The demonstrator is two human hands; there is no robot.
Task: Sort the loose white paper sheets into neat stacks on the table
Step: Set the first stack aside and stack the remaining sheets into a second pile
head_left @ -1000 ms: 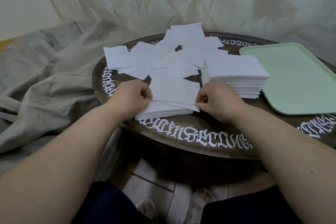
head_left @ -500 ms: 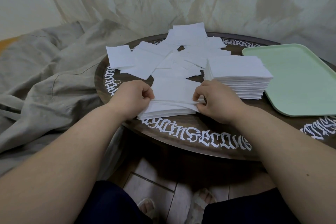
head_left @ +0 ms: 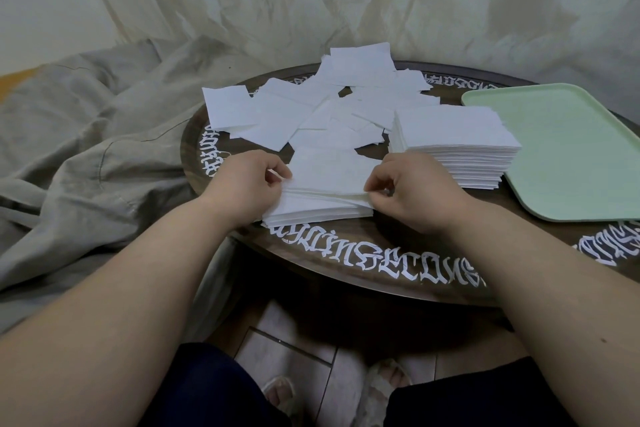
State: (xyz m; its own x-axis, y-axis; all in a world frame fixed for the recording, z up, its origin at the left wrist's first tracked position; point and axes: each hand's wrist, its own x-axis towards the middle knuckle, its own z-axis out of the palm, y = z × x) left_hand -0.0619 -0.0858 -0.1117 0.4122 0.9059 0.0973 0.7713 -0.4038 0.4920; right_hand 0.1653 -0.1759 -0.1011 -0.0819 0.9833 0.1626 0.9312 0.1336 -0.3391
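A low stack of white sheets [head_left: 327, 184] lies at the near edge of the round dark table [head_left: 381, 253]. My left hand [head_left: 247, 184] pinches the stack's left edge. My right hand [head_left: 412, 189] pinches its right edge between thumb and fingers. A taller, squared stack of white sheets [head_left: 457, 142] stands just right of my right hand. Loose white sheets [head_left: 311, 104] lie scattered and overlapping across the far half of the table.
A pale green tray [head_left: 571, 149] rests on the table's right side, touching the tall stack's far corner. Crumpled beige cloth [head_left: 86, 132] lies left of the table and hangs behind it. My knees and slippered feet are under the table's near edge.
My right hand has shifted slightly left along the low stack's right edge and its fingers have curled tighter. The left hand stays in place on the left edge.
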